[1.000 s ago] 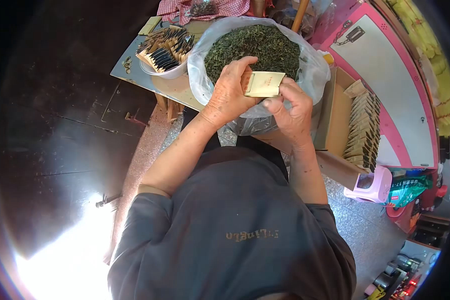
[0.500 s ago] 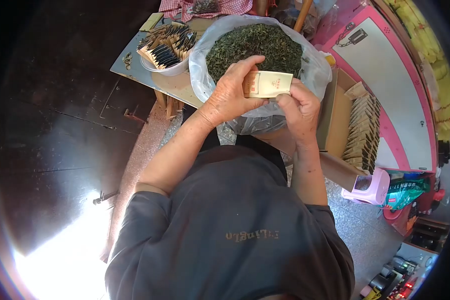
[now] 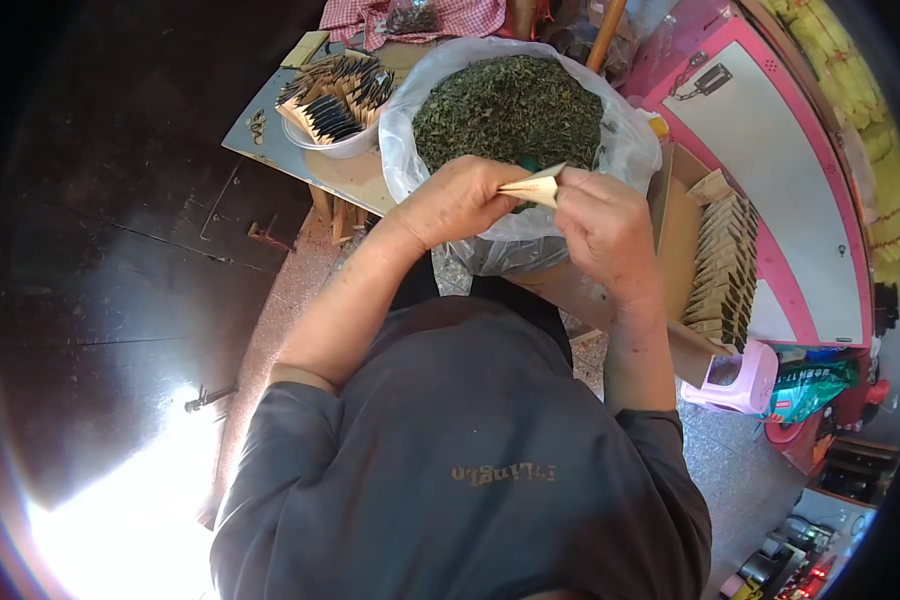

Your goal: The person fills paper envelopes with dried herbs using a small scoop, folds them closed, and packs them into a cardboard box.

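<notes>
A small cream paper packet [image 3: 536, 188] is held between my two hands, tilted so that its edge faces up at me. My left hand [image 3: 462, 203] pinches its left end, and my right hand [image 3: 604, 220] grips the right end. Just beyond them is a large clear plastic bag [image 3: 402, 130], its top spread wide around a heap of dried green leaves [image 3: 510, 105]. A bit of dark green shows on the leaves behind the packet, too covered to identify.
On the low table [image 3: 260, 140] at left, a white bowl [image 3: 345, 148] holds many paper packets with dark edges. To the right, a cardboard box [image 3: 676, 215] contains a row of similar packets [image 3: 722, 265]. A pink plastic container [image 3: 755, 378] sits below it, beside a pink-and-white panel [image 3: 770, 130].
The packet has turned from showing its printed face to lying nearly edge-on. My right hand has rolled over and closed around its right end; my left hand has turned downward.
</notes>
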Tool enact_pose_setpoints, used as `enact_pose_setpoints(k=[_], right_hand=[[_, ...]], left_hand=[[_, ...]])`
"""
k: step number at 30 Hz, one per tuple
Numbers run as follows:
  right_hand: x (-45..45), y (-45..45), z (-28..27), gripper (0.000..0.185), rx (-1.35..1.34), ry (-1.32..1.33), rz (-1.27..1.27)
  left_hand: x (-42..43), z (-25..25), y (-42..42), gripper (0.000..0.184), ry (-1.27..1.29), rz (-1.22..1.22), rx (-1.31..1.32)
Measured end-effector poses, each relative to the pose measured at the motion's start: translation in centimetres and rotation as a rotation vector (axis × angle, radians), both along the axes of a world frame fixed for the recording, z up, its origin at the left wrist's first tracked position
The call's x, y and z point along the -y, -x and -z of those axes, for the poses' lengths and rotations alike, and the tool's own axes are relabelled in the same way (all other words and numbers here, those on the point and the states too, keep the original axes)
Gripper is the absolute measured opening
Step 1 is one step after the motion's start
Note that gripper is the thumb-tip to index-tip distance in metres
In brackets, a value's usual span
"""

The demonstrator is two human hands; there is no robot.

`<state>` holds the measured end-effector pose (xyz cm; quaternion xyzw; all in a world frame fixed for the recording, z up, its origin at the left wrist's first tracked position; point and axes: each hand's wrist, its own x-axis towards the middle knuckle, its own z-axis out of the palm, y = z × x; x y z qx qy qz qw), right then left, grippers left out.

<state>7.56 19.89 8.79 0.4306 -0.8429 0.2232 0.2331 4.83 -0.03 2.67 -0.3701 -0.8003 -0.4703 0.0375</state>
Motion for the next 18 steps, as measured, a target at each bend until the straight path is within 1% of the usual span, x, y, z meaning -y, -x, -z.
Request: enact_pose_setpoints(k=[1, 3, 4, 6, 7, 9, 10, 12, 13, 15, 17, 18], right_hand=[[0.2, -0.4, -0.1, 0.015, 0.001, 0.002, -0.004], [0.5, -1.2, -0.4, 0.027, 0.272, 0.013, 0.155], [0.5, -1.1, -0.5, 0.027, 0.267, 0.016, 0.153], [0.3, -1.1, -0.6, 0.039, 0.845, 0.193, 0.086], [0.2, -0.8, -0.4, 0.039, 0.843, 0.195, 0.086], [0.0, 0.0, 0.7, 0.047, 1.03, 0.304, -0.046], [-0.2, 0.3, 1.3, 0.047, 1.031, 0.305, -0.046], [-0.4, 1.2, 2.4, 0.048, 0.712, 0.167, -0.115], [-0.2, 1.5, 2.5, 0.048, 0.712, 0.167, -0.115], [-0.1, 1.9, 2.5, 0.046, 0.489, -0.025, -0.043], [0.0, 2.3, 2.6, 0.045, 0.442, -0.04, -0.027], [0.1, 2.3, 2.7, 0.043, 0.396, -0.052, -0.014]], left_hand=[[-0.3, 0.2, -0.2, 0.022, 0.002, -0.004, 0.001], [-0.7, 0.5, -0.2, 0.031, -0.062, -0.212, -0.218], [-0.6, 0.5, -0.3, 0.039, -0.012, -0.197, -0.2], [-1.0, 0.4, -0.6, 0.04, -0.017, -0.212, -0.189], [-1.1, 0.2, -0.6, 0.042, -0.022, -0.227, -0.177], [-0.8, 0.2, -0.5, 0.045, 0.004, -0.217, -0.158], [-0.7, 0.2, -0.5, 0.048, 0.029, -0.212, -0.143], [-0.7, 0.3, -0.5, 0.049, 0.029, -0.219, -0.154], [-0.8, 0.5, -0.5, 0.049, 0.029, -0.225, -0.165], [-1.0, 1.1, -0.2, 0.049, -0.009, -0.224, -0.14], [-0.8, 0.7, 0.2, 0.049, -0.046, -0.23, -0.117], [-0.5, 0.4, 0.4, 0.051, -0.048, -0.188, -0.019]])
